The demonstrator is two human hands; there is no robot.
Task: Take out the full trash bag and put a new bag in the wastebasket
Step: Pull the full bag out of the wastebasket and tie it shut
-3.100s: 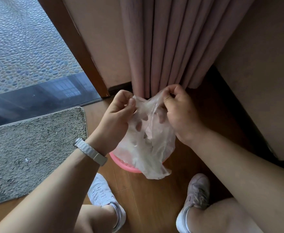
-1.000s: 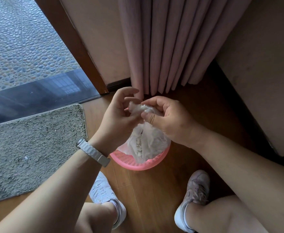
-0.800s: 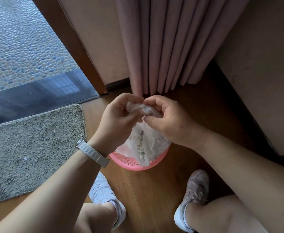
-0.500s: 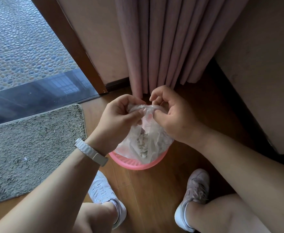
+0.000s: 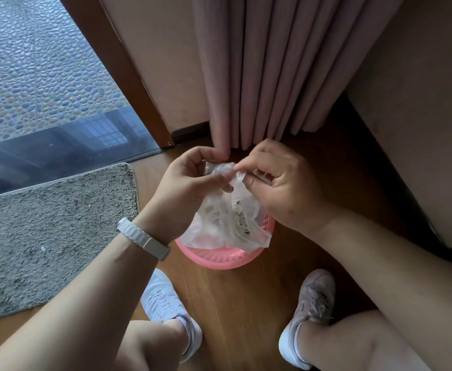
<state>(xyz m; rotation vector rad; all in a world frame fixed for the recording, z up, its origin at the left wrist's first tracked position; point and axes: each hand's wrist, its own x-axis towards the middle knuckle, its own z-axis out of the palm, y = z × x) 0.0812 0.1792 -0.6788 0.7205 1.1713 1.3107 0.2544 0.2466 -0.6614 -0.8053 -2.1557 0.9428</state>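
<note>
Whatever marking sat on the side of your left shoe (image 5: 166, 303) and your right shoe (image 5: 310, 303) was too small to read. Your left hand (image 5: 190, 180) was curled, its thumb and fingertips pinching the gathered top of the clear trash bag (image 5: 227, 220). Your right hand (image 5: 281, 183) was curled too, thumb and forefinger pinching the same bunched neck from the other side, so the two hands nearly met over it. The bag hung below your hands, bulging with pale crumpled waste, its lower part over the mouth of the pink wastebasket (image 5: 219, 257). I couldn't tell whether its bottom rested inside. The wastebasket stood on the wooden floor (image 5: 246, 303) between your feet and the pink curtain (image 5: 259, 76), with a grey mat (image 5: 45, 223) to its left. A white band (image 5: 143, 238) circled your left wrist.
</note>
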